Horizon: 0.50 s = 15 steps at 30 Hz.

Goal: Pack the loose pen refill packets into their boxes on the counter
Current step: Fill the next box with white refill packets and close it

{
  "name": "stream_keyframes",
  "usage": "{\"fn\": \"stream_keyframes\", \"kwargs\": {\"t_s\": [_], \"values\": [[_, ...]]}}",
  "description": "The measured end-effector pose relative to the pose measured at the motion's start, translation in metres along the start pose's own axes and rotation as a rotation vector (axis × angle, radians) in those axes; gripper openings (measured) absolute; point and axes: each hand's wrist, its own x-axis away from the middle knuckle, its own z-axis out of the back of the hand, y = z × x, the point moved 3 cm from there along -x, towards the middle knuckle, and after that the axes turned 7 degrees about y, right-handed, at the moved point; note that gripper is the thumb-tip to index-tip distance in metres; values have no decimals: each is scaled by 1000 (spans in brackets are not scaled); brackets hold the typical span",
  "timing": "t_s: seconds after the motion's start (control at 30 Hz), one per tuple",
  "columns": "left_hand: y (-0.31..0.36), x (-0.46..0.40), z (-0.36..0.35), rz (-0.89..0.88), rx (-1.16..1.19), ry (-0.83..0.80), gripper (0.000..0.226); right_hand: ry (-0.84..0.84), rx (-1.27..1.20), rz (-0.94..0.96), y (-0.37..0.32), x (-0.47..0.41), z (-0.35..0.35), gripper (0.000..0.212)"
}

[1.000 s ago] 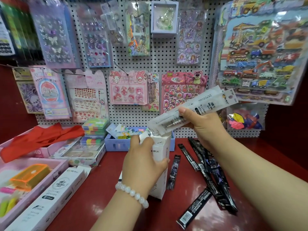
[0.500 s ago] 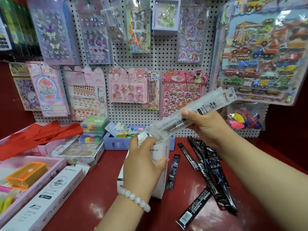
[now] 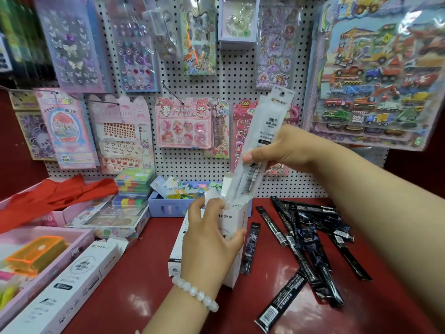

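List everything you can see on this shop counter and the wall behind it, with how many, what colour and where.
upright white cardboard refill box: one, white, counter centre, top flaps open
clear white refill packets: a small bunch, lower ends entering the upright box
black refill packets: about a dozen, loose on the red counter, right of the box
long white box lying flat: one, front left
pink tray: one, far left, holding an orange case
blue bin: one, behind the box
sticker sheets: many, mixed colours, on the pegboard
left hand: grips the upright box
right hand: holds the clear packets
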Motion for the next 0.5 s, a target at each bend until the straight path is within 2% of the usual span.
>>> {"fn": "stream_keyframes", "kwargs": {"t_s": [0.1, 0.2, 0.33, 0.43, 0.5], "values": [[2, 1, -2, -61, 12, 49, 61, -35, 154, 24, -7, -1, -6, 15], [2, 3, -2, -42, 21, 68, 59, -124, 318, 51, -8, 0, -16, 34], [2, 3, -3, 24, 15, 39, 57, -100, 193, 39, 6, 2, -30, 23], [3, 3, -1, 71, 25, 10, 61, -147, 259, 3, 27, 4, -47, 23], [3, 3, -1, 89, 24, 5, 63, -173, 220, -11, 31, 5, -51, 21]]}}
